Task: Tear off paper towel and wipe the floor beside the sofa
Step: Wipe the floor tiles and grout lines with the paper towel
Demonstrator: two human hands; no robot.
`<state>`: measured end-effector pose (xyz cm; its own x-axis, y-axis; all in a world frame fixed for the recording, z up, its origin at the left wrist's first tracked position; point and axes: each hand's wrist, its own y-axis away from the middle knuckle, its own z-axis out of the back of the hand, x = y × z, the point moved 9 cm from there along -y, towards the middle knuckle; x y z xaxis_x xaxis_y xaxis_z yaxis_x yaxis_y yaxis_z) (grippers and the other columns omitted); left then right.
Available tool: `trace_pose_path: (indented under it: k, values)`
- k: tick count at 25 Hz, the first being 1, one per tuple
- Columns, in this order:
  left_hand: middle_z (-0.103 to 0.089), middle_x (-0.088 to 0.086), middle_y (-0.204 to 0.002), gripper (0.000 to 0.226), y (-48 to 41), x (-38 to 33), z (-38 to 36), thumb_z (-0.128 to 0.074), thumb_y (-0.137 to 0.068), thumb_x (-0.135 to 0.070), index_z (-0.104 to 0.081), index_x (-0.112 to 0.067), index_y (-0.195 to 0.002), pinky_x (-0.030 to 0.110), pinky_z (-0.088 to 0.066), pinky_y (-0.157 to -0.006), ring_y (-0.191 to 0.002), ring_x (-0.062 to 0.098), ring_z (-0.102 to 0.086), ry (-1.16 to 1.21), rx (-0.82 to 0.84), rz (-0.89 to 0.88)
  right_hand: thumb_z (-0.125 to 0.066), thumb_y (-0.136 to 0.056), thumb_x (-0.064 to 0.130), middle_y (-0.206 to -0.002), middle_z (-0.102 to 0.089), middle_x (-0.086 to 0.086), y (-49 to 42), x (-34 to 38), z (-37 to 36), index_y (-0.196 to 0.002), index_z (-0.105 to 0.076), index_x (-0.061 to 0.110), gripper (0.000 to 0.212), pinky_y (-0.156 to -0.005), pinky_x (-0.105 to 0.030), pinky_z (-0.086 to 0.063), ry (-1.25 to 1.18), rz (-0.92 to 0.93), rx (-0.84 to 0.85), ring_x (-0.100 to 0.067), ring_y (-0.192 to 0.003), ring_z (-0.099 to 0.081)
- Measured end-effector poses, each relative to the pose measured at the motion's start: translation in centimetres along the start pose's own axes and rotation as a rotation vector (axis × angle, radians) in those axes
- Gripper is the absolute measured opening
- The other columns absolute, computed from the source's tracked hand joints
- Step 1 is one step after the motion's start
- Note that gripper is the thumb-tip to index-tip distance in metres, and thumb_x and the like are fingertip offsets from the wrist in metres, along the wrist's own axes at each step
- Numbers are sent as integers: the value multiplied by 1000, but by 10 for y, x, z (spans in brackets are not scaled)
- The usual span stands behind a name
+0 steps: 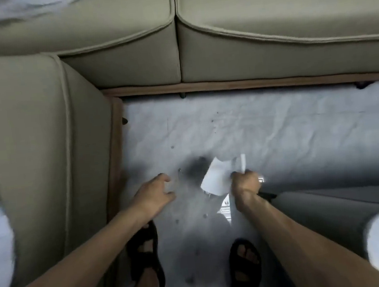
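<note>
Right hand [246, 185] fisted round paper towel [213, 178], held over the floor [276, 129]. Left hand [156, 191] loosely spread, empty. Towel likely light, limp, tears easily; best bunched into a wad. Dark spots [172, 147] ahead; sofa [128, 63] beyond.

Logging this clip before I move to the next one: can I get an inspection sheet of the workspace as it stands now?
Surface: pale floor, dotted with small dark specks.
Job's things: white paper towel, bunched in one hand.
Clutter: crumpled white item on a sofa cushion, too blurred to identify.
Grippers: right hand grips the paper towel; left hand holds nothing, fingers loosely curled.
Cables: nothing seen.
Surroundings: beige sofa borders the floor on two sides; black sandals on the person's feet.
</note>
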<state>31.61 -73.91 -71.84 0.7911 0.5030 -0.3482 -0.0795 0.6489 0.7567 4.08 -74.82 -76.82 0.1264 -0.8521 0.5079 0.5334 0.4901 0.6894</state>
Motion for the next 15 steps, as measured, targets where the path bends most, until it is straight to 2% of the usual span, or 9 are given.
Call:
trace_pose_path:
  k: [2,4,5,7,8,9,10,12,15]
  values:
    - [-52,9,-134,50,-73,14,-18,-63,-86,-28,-46,-16,-131,27,-40,-91,-121,26,-51,-61,-27,-36,-52,-91,8,-84,-63,-17,-68,47,-9,-96,-66,0,17,-64,-30,-42,61,250,-217,-20,-76,-59]
    - [-48,11,-135,52,-133,23,-31,-63,-86,-26,-44,-13,-132,29,-38,-97,-125,28,-47,-93,-72,-70,-53,-92,10,-81,-50,-13,-122,103,-12,-80,-54,9,11,-66,-31,-43,55,519,-335,-12,-71,-50]
    - [-47,12,-135,52,-160,26,-36,-63,-86,-25,-42,-12,-132,31,-37,-100,-125,29,-46,-117,-96,-94,-55,-91,15,-84,-45,-10,-142,122,-15,-77,-47,13,16,-69,-33,-41,202,636,-444,-13,-74,-45]
    - [-42,15,-138,53,-204,28,-42,-61,-88,-27,-40,-9,-133,35,-35,-107,-130,31,-41,-179,-121,-156,-57,-90,17,-104,-53,-4,-174,130,-48,-96,-59,13,8,-87,-34,-42,339,826,-262,-14,-94,-51]
    - [-38,16,-141,54,-227,27,-45,-61,-88,-29,-39,-8,-134,36,-31,-110,-134,31,-35,-217,-134,-198,-55,-90,7,-125,-54,-1,-184,127,-76,-119,-60,10,30,-102,-34,-38,404,916,-98,-15,-115,-50]
    - [-33,18,-145,56,-248,23,-46,-60,-88,-31,-38,-8,-134,36,-26,-113,-139,31,-28,-256,-155,-240,-51,-87,-6,-144,-43,0,-192,113,-108,-137,-51,8,52,-114,-35,-28,611,1086,62,-18,-134,-39]
    - [-29,20,-149,57,-268,19,-43,-59,-89,-34,-38,-7,-135,36,-22,-116,-142,31,-22,-287,-184,-272,-47,-85,-13,-153,-32,-2,-198,97,-132,-144,-42,9,64,-119,-36,-20,794,1171,169,-18,-143,-27]
    - [-32,22,-146,53,-301,10,-34,-56,-89,-38,-41,-7,-130,36,-21,-115,-141,33,-22,-315,-301,-305,-41,-92,-10,-156,-29,4,-223,90,-140,-146,-41,18,61,-120,-34,-16,824,1238,136,-11,-145,-23]
    - [-41,22,-137,46,-328,-5,-31,-50,-90,-42,-46,-7,-120,38,-26,-110,-134,35,-30,-369,-430,-332,-38,-81,-19,-156,-31,0,-277,116,-90,-147,-40,16,74,-120,-32,-18,640,1068,-142,-17,-144,-27]
